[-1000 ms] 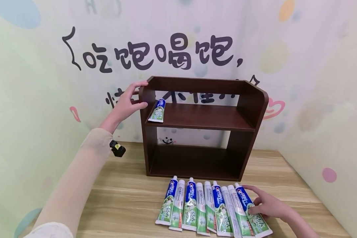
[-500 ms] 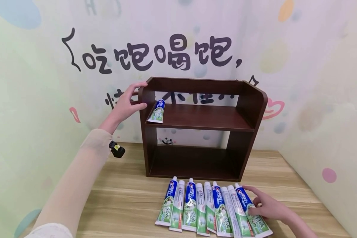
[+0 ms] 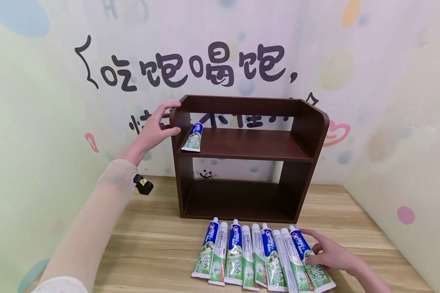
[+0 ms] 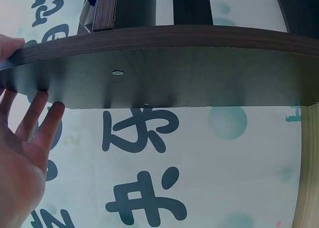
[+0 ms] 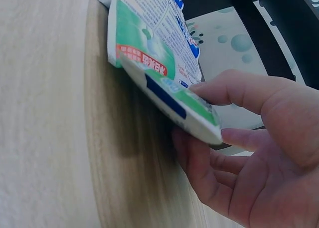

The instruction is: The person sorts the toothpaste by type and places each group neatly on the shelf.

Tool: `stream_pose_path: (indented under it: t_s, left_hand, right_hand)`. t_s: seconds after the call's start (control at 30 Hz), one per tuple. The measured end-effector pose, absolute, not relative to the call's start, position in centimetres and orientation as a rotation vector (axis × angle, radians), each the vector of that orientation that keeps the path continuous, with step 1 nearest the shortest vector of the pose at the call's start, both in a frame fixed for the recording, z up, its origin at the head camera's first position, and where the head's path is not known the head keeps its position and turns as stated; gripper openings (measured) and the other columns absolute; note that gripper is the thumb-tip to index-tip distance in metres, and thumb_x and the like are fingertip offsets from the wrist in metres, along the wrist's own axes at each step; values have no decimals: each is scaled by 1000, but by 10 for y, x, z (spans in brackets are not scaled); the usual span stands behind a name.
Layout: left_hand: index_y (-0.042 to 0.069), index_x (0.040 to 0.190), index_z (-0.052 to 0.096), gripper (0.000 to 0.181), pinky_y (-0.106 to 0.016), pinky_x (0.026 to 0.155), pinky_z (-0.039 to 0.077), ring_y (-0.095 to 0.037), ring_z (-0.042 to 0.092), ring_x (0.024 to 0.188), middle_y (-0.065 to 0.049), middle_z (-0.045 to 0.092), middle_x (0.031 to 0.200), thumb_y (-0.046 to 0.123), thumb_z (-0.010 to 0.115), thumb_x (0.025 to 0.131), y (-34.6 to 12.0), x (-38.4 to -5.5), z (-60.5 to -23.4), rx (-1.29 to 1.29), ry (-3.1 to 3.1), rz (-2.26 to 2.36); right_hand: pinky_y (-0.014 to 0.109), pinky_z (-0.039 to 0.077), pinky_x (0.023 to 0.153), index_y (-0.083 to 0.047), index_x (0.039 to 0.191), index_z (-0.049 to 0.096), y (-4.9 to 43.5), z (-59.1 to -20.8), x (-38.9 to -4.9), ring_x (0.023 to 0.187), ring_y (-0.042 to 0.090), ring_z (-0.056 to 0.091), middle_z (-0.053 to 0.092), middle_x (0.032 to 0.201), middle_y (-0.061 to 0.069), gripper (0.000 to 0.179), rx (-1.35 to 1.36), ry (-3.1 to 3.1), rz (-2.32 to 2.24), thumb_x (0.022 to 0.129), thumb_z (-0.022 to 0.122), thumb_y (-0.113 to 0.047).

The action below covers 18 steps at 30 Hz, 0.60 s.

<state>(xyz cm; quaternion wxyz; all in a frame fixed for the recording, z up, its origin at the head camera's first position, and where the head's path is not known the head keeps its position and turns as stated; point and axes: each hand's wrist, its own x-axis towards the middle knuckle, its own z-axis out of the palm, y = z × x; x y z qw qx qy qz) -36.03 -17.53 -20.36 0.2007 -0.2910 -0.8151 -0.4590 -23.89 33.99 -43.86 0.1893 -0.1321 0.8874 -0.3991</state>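
Note:
A small dark brown two-tier shelf (image 3: 247,156) stands on the table; its side panel also fills the upper left wrist view. My left hand (image 3: 155,129) holds its left side panel near the top, thumb at the front edge and fingertips against the outer face (image 4: 30,148). One toothpaste tube (image 3: 194,137) lies on the upper tier at the left, cap to the back. In front of the shelf, several Crest and white-green tubes (image 3: 234,254) lie side by side. My right hand (image 3: 331,253) pinches the rightmost Crest tube (image 3: 303,248), thumb above and fingers beneath its edge (image 5: 172,96).
The wood-grain table (image 3: 154,244) meets a printed back wall (image 3: 205,24) behind the shelf. Side walls (image 3: 407,142) close in on the left and right. A black wrist camera (image 3: 144,184) sits on the left wrist.
Both hands and all the tubes look the same as a second ago. Only the head view has shifted very slightly.

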Motion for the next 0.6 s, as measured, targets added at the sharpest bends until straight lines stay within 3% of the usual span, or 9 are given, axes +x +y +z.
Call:
stream_pose_path:
  t_s: [0.37,0.6]
  left_hand:
    - [10,147,39,64,-58,107,45,-41,41,137,-8,31,161,6,65,89,-176,-361,-203,-810,-2284,-1278]
    - [11,148,39,64,-58,107,45,-41,41,137,-8,31,161,5,65,89,-176,-362,-204,-815,-2283,-1289]
  right_hand:
    - [33,55,64,-1,154,20,341,-443,-242,86,23,61,68,98,11,89,-306,2475,-1148,86,74,-20]
    - [31,54,66,0,153,19,344,-448,-245,90,24,60,66,99,12,86,-321,2485,-1174,88,71,-20]
